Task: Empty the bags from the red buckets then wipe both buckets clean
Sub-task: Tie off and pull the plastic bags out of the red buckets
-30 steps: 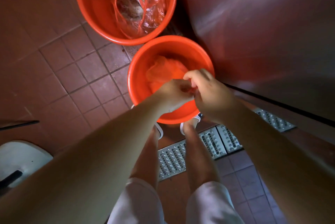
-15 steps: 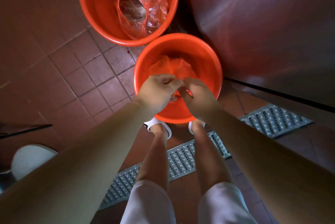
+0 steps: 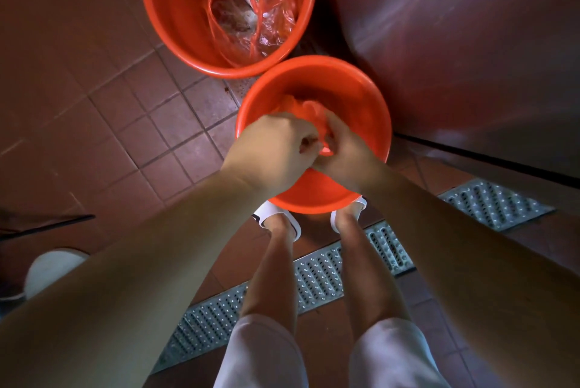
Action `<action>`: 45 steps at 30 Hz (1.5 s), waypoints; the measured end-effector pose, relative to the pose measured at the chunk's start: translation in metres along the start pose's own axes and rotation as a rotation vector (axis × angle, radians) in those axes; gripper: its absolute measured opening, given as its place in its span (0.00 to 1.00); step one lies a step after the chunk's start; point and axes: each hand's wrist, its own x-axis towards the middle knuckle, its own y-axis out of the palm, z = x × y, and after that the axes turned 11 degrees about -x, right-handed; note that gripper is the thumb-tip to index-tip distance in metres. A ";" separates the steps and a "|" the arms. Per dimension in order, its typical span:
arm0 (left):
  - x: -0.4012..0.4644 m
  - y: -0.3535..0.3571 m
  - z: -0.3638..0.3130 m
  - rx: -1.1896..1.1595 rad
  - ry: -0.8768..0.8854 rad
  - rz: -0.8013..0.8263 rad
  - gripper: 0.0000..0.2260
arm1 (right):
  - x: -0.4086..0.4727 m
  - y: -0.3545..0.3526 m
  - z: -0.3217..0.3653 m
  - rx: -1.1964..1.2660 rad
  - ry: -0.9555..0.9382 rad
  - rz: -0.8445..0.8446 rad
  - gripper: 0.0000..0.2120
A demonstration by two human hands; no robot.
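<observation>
Two red buckets stand on the tiled floor in front of me. The near bucket [image 3: 370,99] holds a thin red plastic bag [image 3: 303,109]. My left hand [image 3: 270,149] and my right hand [image 3: 345,152] meet over this bucket, and both pinch the gathered top of that bag between curled fingers. The far bucket [image 3: 175,11] is larger and holds a red-tinted clear plastic bag [image 3: 251,8] with crumpled waste inside. The lower part of the near bag is hidden by my hands.
A dark metal cabinet wall [image 3: 455,42] rises right beside both buckets. A perforated metal drain grate [image 3: 317,274] runs across the floor under my legs. A white rounded object [image 3: 47,265] and a dark rod [image 3: 50,224] lie at the left edge.
My hands have drawn closer together and bunched the red bag tighter over the near bucket. The view has shifted slightly, bringing the buckets a little lower and right.
</observation>
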 end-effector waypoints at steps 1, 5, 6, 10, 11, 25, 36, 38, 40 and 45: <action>0.004 0.004 -0.001 -0.006 0.015 0.042 0.08 | -0.002 0.002 -0.001 -0.020 -0.022 0.043 0.21; 0.016 0.018 0.007 -0.082 -0.015 0.073 0.07 | -0.004 0.003 -0.010 -0.206 0.033 0.087 0.15; 0.018 0.020 0.012 -0.110 -0.045 0.068 0.08 | -0.004 0.003 -0.013 -0.161 0.060 0.074 0.19; 0.022 0.030 0.028 -0.157 -0.120 0.172 0.12 | -0.008 0.001 -0.024 -0.049 0.209 0.040 0.21; 0.023 0.033 0.030 -0.153 -0.126 0.185 0.12 | -0.008 0.001 -0.026 -0.033 0.241 0.043 0.20; 0.032 0.068 0.039 -0.401 -0.358 0.083 0.05 | 0.011 -0.016 -0.017 -0.020 0.368 -0.192 0.14; 0.063 0.091 0.032 -0.172 -0.189 -0.028 0.06 | 0.017 -0.023 -0.008 -0.656 -0.039 -0.187 0.13; 0.063 0.094 0.033 -0.185 -0.222 -0.045 0.07 | 0.012 -0.021 -0.008 -0.718 -0.101 -0.195 0.12; 0.062 0.095 0.036 -0.206 -0.259 -0.055 0.04 | 0.005 -0.019 -0.007 -0.776 -0.165 -0.274 0.10; 0.067 0.093 0.049 -0.084 -0.226 0.064 0.10 | 0.000 -0.012 -0.013 -0.756 -0.166 -0.285 0.10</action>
